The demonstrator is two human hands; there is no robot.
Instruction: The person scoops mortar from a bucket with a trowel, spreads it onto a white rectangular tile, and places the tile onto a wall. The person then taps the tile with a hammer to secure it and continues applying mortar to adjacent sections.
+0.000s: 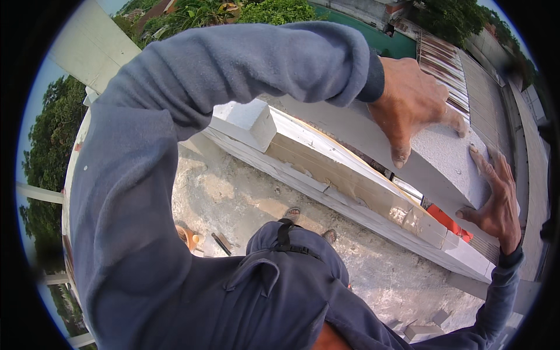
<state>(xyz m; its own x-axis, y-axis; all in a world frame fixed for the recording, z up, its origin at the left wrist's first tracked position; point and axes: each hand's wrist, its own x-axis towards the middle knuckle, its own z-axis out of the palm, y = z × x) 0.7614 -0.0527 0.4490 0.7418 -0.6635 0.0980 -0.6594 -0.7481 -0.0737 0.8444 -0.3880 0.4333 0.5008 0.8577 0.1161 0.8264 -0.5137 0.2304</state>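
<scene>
A long, pale grey lightweight concrete block is between my two hands, above a low wall of similar blocks. My left hand reaches over its top, with the thumb down on the near face and the fingers bent over the upper side. Around the right end of the block curls my right hand, thumb toward me. Whether the block touches the wall beneath it is hidden. Another white block sits on the wall to the left, beneath my left forearm.
Sunlit concrete floor lies on my side of the wall. An orange bucket and a dark stick-like tool are at left. Loose block pieces lie at lower right. A red object and metal roofs show beyond the wall.
</scene>
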